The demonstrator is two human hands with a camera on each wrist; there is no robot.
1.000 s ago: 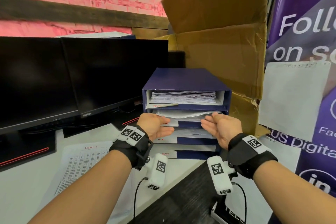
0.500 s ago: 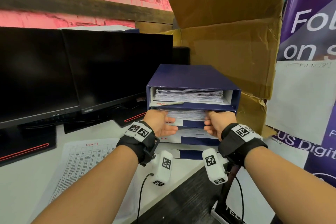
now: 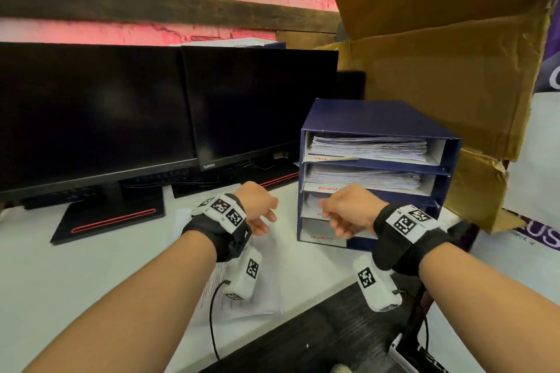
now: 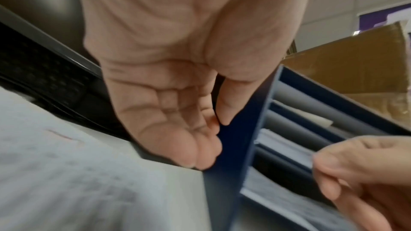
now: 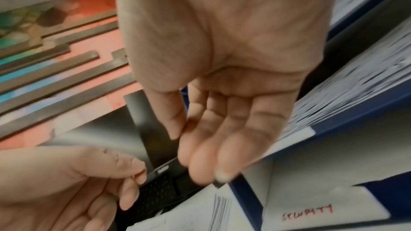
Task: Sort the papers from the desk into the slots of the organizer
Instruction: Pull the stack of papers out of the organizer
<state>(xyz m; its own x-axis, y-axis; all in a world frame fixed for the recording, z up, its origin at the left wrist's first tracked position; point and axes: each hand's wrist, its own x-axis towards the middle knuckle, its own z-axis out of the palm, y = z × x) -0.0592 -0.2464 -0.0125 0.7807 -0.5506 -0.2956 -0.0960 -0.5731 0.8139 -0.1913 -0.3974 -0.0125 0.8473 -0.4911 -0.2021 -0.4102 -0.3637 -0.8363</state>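
Note:
The blue organizer (image 3: 375, 118) stands on the white desk (image 3: 75, 275), and thick paper stacks (image 3: 368, 147) fill its top two slots. The lower slots carry white labels with red writing (image 5: 307, 212). A printed sheet (image 3: 242, 297) lies on the desk under my left wrist. My left hand (image 3: 263, 216) hovers just left of the organizer's side wall (image 4: 233, 147), fingers loosely curled and holding nothing. My right hand (image 3: 335, 218) hangs in front of the lower slots, relaxed and empty. The right wrist view also shows the right hand (image 5: 211, 155) empty.
Two dark monitors (image 3: 151, 112) on black stands fill the back left of the desk. A large cardboard box (image 3: 454, 54) leans behind and to the right of the organizer. A dark lower surface (image 3: 318, 342) runs along the desk's near right edge.
Both hands have drawn back and down from the organizer's second slot, where they were pushing papers in. They now hang empty, and the stack sits inside the slot.

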